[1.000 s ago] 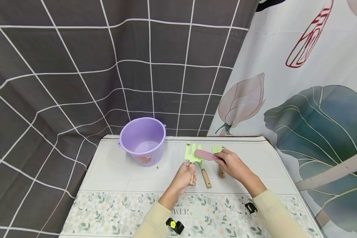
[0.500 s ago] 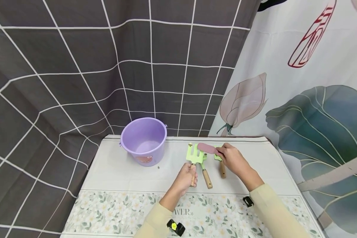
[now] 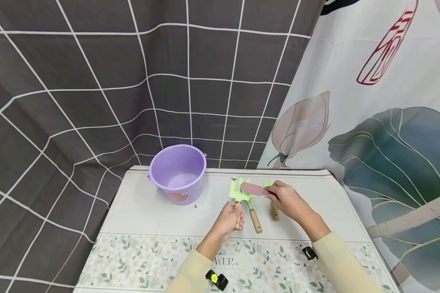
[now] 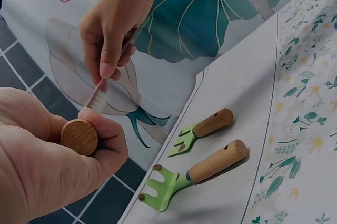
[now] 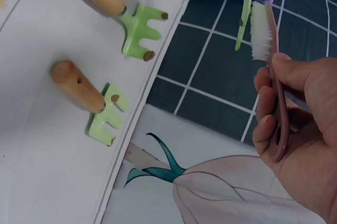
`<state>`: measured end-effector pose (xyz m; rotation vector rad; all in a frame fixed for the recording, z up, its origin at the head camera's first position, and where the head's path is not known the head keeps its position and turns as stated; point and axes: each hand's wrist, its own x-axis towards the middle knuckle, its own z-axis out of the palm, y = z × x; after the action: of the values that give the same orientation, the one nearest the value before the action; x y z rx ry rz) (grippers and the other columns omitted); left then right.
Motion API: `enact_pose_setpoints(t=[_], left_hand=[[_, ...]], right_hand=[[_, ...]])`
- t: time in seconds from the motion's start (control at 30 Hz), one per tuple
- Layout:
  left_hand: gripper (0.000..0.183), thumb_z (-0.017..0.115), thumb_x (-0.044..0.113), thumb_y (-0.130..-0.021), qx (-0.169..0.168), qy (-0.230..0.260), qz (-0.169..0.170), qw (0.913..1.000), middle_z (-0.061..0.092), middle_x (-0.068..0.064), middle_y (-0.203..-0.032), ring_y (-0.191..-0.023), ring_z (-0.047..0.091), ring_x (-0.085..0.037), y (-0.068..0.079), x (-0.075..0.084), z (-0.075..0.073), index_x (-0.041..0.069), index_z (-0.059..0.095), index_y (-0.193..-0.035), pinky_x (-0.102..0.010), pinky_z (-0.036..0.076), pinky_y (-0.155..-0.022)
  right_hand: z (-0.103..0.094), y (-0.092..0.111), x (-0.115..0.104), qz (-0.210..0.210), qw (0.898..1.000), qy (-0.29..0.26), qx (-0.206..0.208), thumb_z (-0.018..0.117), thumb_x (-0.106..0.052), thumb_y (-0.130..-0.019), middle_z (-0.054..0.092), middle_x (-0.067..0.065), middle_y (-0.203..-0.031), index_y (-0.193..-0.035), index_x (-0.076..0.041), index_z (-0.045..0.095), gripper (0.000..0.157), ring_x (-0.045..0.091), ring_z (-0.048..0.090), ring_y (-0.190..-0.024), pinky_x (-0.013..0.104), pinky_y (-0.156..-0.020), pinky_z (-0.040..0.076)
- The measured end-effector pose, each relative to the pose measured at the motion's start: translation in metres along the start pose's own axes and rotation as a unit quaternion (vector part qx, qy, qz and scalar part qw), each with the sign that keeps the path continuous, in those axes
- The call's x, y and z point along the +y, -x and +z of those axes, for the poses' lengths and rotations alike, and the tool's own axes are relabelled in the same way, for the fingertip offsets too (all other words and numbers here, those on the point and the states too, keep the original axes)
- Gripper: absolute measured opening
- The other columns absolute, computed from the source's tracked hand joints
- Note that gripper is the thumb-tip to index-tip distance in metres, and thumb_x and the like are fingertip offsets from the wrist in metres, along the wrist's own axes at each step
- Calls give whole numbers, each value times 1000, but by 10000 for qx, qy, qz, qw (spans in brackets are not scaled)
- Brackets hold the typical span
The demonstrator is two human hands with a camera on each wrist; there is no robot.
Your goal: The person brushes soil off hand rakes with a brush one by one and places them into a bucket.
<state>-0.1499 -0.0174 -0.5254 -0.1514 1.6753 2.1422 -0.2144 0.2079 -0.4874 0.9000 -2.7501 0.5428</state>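
In the head view, my left hand (image 3: 228, 217) grips the wooden handle of a small green garden fork (image 3: 236, 193), its tines pointing away from me. My right hand (image 3: 287, 199) holds a pink scrubbing brush (image 3: 252, 189) by its handle, and the brush's head overlaps the fork's tines. White bristles (image 5: 260, 31) face the green fork in the right wrist view, close beside it. From the left wrist, the round end of the fork's handle (image 4: 79, 137) shows between thumb and fingers. Two more green hand rakes with wooden handles, one nearer (image 4: 218, 161) and one farther (image 4: 212, 123), lie on the table; brown spots mark their tines.
A purple bucket (image 3: 196, 189) stands at the table's back left. The white tablecloth (image 3: 150, 219) has a floral band along the front and a small dark crumb near the bucket. Behind hang a dark grid-patterned curtain (image 3: 161, 97) and a flower-printed one (image 3: 308, 122).
The brush has shifted up and right off the fork's tines, then back down and left over them. My left hand keeps its grip on the fork, almost still.
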Motion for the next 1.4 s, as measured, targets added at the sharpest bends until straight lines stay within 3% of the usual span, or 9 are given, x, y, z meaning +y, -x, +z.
enact_pose_setpoints(t=[0.27, 0.53, 0.83, 1.2, 1.4], left_hand=[[13, 36, 17, -113, -78, 37, 37, 10000, 48, -3, -89, -69, 47, -10, 0, 0, 2, 5, 40, -118, -16, 48, -54], [14, 35, 18, -113, -132, 27, 26, 9999, 48, -3, -89, -68, 46, -10, 1, 0, 5, 5, 40, -117, -16, 46, -54], [25, 36, 19, -113, -220, 43, 42, 9997, 48, -3, -91, -68, 47, -9, 2, 2, 7, 0, 39, -128, -16, 47, -53], [27, 38, 18, -113, -152, 11, 21, 9999, 49, -4, -92, -69, 48, -10, -1, -1, 6, -3, 39, -130, -17, 48, -54], [26, 39, 16, -112, -87, 10, 55, 9999, 50, -4, -90, -67, 48, -10, -4, -3, 8, -4, 39, -129, -17, 49, -51]], right_hand=[[7, 0, 1, -58, 9998, 80, 151, 77, -5, -91, 65, 10, -87, -105, 4, 78, 16, 11, 54, -68, 26, -57, 52], [14, -3, 5, 386, 9985, 290, 240, 75, -7, -94, 63, 12, -89, -108, 6, 76, 19, 17, 61, -71, 30, -60, 58], [11, -5, 7, 713, 9959, 229, 500, 74, -10, -96, 64, 14, -92, -111, 4, 74, 21, 23, 64, -77, 38, -65, 59], [7, -4, -9, 317, 9990, -309, -110, 71, -10, -97, 67, 6, -93, -112, 0, 75, 18, 11, 56, -76, 28, -62, 53], [12, -3, -16, -9, 9990, -396, -214, 74, -8, -95, 69, 5, -95, -111, -1, 76, 17, 9, 57, -76, 24, -62, 53]])
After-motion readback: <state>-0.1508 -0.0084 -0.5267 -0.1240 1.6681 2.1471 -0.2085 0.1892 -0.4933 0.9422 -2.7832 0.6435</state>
